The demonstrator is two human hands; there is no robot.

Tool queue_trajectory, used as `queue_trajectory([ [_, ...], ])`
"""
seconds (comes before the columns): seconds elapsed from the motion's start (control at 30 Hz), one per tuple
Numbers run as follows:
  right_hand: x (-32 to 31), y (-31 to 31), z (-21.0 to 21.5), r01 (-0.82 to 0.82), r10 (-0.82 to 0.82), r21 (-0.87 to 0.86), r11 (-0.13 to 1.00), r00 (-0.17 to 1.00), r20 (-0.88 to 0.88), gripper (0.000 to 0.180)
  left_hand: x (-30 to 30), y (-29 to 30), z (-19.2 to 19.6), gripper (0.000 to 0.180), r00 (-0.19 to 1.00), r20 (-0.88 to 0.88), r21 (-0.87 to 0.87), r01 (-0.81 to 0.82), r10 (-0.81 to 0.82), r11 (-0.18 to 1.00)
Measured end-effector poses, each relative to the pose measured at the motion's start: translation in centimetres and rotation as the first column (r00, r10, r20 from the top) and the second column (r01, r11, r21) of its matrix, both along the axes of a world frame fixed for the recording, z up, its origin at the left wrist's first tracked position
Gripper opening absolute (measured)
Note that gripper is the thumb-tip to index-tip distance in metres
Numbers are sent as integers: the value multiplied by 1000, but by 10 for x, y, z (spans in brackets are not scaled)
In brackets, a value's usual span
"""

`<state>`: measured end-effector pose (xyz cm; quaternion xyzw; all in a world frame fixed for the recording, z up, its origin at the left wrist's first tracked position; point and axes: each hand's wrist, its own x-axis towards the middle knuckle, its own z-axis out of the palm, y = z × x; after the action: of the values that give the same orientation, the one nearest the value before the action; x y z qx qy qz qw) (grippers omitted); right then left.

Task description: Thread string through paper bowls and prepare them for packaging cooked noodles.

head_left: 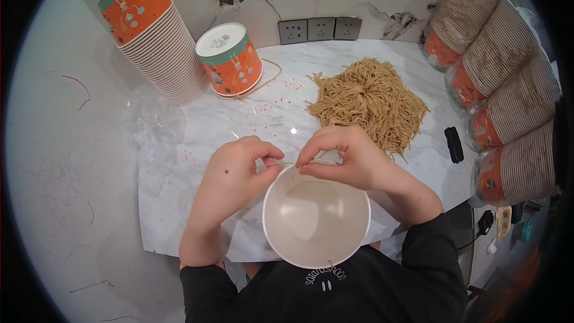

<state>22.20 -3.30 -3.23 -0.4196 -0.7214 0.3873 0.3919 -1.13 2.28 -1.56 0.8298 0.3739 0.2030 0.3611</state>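
Observation:
A white-lined paper bucket [317, 215] stands with its mouth toward me, close against my body at the table's front edge. At its far rim my left hand [236, 170] pinches one end of a thin tan cord [289, 163], just outside the wall. My right hand [347, 158] closes thumb and forefinger on the same cord at the rim, a little to the right. A short bit of cord also shows at the near rim. Behind my right hand lies a large heap of tan cords [371, 101].
An upside-down orange and green bucket [230, 63] with a cord handle stands beside a tall bucket stack [158, 42]. Crumpled clear plastic [155, 125] lies at left. More wrapped stacks [502, 54] line the right, near a small black object [454, 145]. Orange paper dots are scattered mid-table.

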Motion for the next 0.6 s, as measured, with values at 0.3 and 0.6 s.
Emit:
queue_trajectory([
  [0.3,-1,5,-3,247,-244,-176,953,969,42,10,12,-23,8,12,997,8,229,-80,80,970],
  [0.6,-7,4,-9,148,-187,231,962,969,159,8,16,-3,-3,10,986,140,-80,-82,93,993],
])
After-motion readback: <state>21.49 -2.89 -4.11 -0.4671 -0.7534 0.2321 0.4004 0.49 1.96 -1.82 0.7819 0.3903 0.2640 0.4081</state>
